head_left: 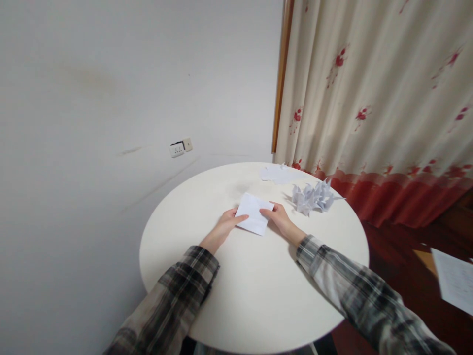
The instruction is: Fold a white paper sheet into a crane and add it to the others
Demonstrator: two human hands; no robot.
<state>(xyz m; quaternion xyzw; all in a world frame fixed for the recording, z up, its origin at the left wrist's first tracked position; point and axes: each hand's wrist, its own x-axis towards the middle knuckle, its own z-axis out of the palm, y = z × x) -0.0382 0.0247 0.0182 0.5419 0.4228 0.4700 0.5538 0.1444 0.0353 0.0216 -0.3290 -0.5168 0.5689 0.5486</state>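
A roughly square white sheet of paper (254, 213) is held up over the middle of the round table. My left hand (229, 223) pinches its left edge, thumb on top and fingers beneath. On the opposite edge, my right hand (278, 217) grips the paper the same way, with the thumb lying across the upper face. The fingers under the sheet are mostly hidden. To the right of my right hand stands a cluster of several folded white paper figures (314, 198) with pointed tips.
The round white table (185, 236) meets the wall (92, 123) on the left. Flat white sheets (279, 174) lie at its far edge. A flowered curtain (369, 98) hangs behind. Wall sockets (177, 149) are at left; a written sheet (456, 276) is at far right.
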